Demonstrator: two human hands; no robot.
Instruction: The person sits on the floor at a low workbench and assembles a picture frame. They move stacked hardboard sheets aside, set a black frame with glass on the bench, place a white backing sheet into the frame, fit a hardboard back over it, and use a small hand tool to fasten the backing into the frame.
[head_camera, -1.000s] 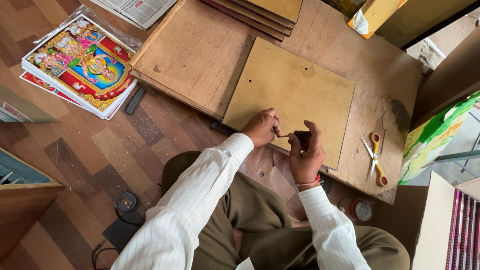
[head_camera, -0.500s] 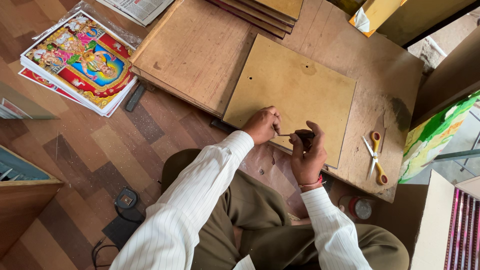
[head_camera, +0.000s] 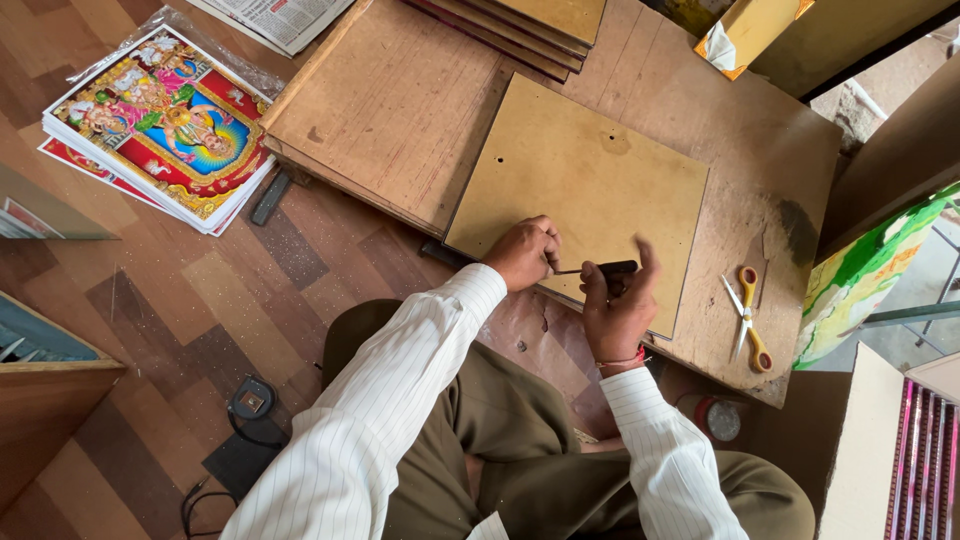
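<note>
While the right hand (head_camera: 618, 305) grips a dark-handled tool (head_camera: 600, 268) with fingers closed round the handle, its thin shaft runs level toward the left hand (head_camera: 522, 252), whose fingers are curled shut and pressing near the lower edge of the tan backing board (head_camera: 580, 185) – whether they pinch a small fastener I cannot tell

Board lies flat on the low wooden work table (head_camera: 770, 150), near edge just in front of the knees

Risks, as judged: tool tip sits close to the left fingertips – a slip off the hard board surface could jab them; an uneven push could skid the board, since nothing clamps it

Counts: hands 2; tool 1; tan board in hand 1; larger brown board (head_camera: 385, 105) beside it 1; scissors (head_camera: 747, 315) with yellow-orange handles 1, well apart to the right; stack of colourful prints (head_camera: 165, 125) 1 on the floor, sheet number not countable; small round tin (head_camera: 712, 418) 1 under the table edge
</note>
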